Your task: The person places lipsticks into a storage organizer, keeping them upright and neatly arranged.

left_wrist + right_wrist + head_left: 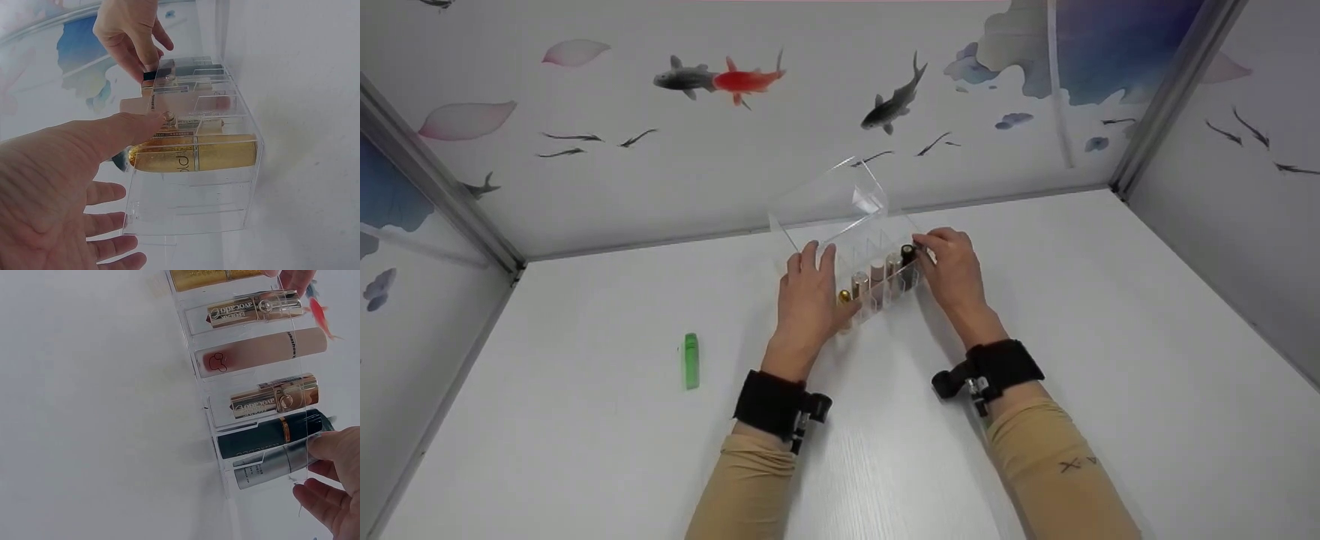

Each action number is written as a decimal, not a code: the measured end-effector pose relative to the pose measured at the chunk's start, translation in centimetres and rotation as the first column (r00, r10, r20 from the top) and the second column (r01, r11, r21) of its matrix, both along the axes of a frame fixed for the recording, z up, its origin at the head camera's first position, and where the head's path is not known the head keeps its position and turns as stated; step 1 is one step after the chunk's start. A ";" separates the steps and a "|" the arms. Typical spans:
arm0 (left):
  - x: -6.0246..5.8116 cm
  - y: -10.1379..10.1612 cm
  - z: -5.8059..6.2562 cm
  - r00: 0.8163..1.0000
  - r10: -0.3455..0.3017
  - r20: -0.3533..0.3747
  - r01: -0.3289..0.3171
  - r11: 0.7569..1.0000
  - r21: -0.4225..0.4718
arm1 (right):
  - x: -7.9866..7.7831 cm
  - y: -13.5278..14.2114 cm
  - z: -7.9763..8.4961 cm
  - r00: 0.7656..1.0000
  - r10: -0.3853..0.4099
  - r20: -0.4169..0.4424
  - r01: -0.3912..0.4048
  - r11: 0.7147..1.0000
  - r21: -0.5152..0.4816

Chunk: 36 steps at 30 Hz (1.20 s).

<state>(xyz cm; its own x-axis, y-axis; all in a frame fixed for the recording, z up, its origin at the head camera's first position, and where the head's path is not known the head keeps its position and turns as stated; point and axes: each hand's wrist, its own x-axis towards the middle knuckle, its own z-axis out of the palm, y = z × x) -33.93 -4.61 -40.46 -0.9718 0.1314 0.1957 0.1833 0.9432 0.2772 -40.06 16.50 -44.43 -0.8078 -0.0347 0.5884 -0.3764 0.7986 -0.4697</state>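
A clear cosmetic organizer point(889, 296) stands near the back of the table, its clear lid point(829, 199) raised behind it. Several lipstick tubes stand upright in its slots, among them a gold tube point(194, 154), a pink tube point(264, 353) and a dark tube point(270, 434). At the organizer's left end my left hand point(806, 300) grips it, thumb across the front wall and fingers on the far side. My right hand point(955, 274) is at the right end, its thumb on the top of a silver tube point(267, 467) in the end slot, pinching it.
A small green oblong item point(691, 361) lies on the white table point(585, 420), left of my left forearm. Behind the organizer rises a back panel point(697, 172) printed with fish, and side panels point(1222, 202) flank the table.
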 end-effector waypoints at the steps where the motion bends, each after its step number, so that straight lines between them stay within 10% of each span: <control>1: 0.0 0.0 0.0 1.000 -0.001 -0.001 0.001 1.000 -0.001 | 0.0 0.0 0.0 1.000 0.002 0.002 -0.002 1.000 -0.001; 19: 0.6 -0.2 0.6 0.999 -0.024 0.042 0.022 0.999 0.033 | 0.9 0.4 2.1 0.995 0.044 0.095 -0.042 0.999 -0.020; 36: 3.0 -3.9 1.1 0.999 -0.041 -0.026 0.044 0.989 0.139 | 5.1 -4.0 5.0 0.950 0.294 0.101 -0.294 0.956 -0.018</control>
